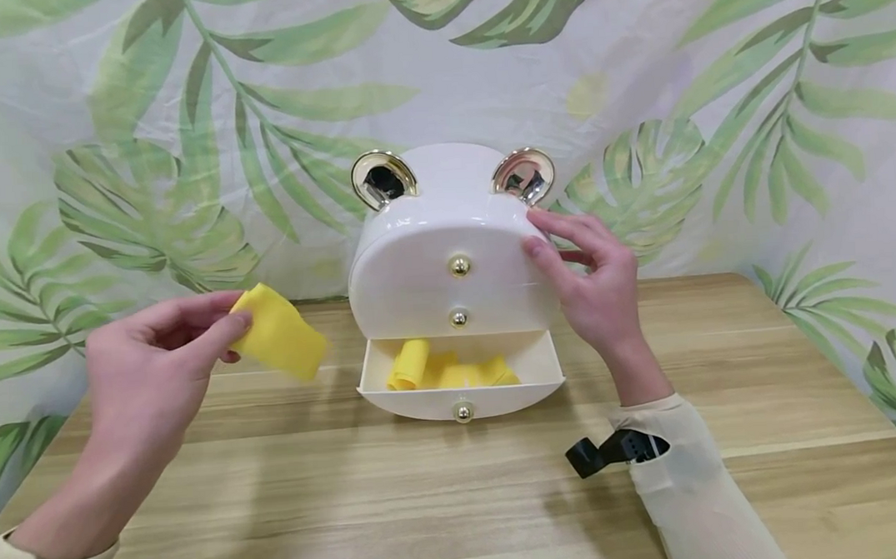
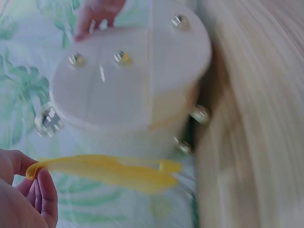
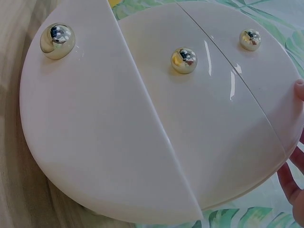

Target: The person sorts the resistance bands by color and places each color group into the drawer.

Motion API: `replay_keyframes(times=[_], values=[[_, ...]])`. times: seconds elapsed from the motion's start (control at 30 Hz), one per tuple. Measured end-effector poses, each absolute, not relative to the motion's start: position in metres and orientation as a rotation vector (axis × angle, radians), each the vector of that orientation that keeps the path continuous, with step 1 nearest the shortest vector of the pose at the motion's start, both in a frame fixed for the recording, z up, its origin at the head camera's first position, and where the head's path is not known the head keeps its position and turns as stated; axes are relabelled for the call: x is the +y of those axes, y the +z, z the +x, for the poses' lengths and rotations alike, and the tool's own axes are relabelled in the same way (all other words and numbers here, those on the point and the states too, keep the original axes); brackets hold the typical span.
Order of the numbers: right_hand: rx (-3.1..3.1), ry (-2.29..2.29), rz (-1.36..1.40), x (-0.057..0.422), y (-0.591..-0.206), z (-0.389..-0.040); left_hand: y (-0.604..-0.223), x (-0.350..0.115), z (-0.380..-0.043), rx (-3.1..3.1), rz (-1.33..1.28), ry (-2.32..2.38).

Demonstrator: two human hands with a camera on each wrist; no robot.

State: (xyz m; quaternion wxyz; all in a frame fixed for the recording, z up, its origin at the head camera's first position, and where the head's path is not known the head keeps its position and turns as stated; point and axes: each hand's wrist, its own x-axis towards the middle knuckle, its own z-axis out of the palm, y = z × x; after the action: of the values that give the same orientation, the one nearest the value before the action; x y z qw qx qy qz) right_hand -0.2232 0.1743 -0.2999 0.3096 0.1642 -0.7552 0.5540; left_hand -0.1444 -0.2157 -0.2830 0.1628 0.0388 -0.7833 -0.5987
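My left hand (image 1: 147,368) pinches one end of a soft yellow strip (image 1: 281,333) between thumb and fingers. The strip hangs out to the right, left of a white storage box (image 1: 410,281) with round gold knobs and two gold ears. My right hand (image 1: 598,273) holds the box at its upper right edge, thumb on the front and fingers over the side. The bottom drawer (image 1: 416,404) stands pulled out. Inside it lie more yellow strips (image 1: 478,372), one of them rolled up (image 1: 409,366). In the left wrist view the held strip (image 2: 104,170) stretches sideways from the fingertips.
The box stands on a wooden table (image 1: 292,495). Behind it hangs a leaf-patterned cloth (image 1: 470,95). A black strap with a mount (image 1: 621,449) sits on the right wrist. Two upper gold knobs (image 1: 459,266) mark the drawers above, which are closed.
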Motion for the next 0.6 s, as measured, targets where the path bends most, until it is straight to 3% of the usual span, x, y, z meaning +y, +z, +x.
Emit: replay_keyframes(times=[0.23,0.6], values=[[-1.993,1.468,0.443,0.174,-0.3,-0.224,-0.266,-0.195,-0.135,-1.974,0.025,-2.005],[-1.999,1.463,0.436,0.175,-0.3,-0.224,-0.255,-0.146,-0.127,-2.012,-0.136,-2.01]])
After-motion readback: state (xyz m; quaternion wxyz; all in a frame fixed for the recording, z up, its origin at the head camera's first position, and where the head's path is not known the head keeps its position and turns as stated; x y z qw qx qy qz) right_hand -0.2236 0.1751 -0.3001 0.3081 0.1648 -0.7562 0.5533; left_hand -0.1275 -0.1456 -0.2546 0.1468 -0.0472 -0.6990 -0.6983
